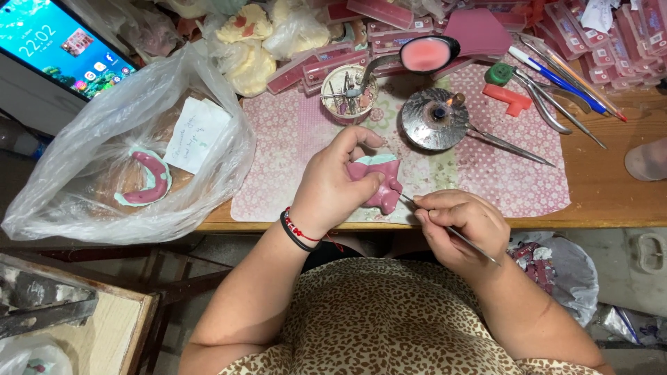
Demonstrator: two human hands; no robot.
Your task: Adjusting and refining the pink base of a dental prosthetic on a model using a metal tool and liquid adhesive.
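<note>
- The pink wax denture piece (379,182) sits at the near edge of the wooden table (611,194), over a pink flowered mat (292,139). Its long axis runs roughly from upper left to lower right, with the pale green base uppermost and a pink lobe pointing down toward the person.
- The left hand (333,184) is closed around the piece — thumb on its front face, fingers curled over the top.
- The right hand (462,226) is pinched narrow on a thin metal tool (455,232); its tip points up-left and meets the lower right edge of the piece.
- Just beyond stands a small lit burner (436,118), with a round tin of instruments (347,94) to its left.
- Farther left lies a clear plastic bag (90,180) holding another pink-and-green arch (147,179).
</note>
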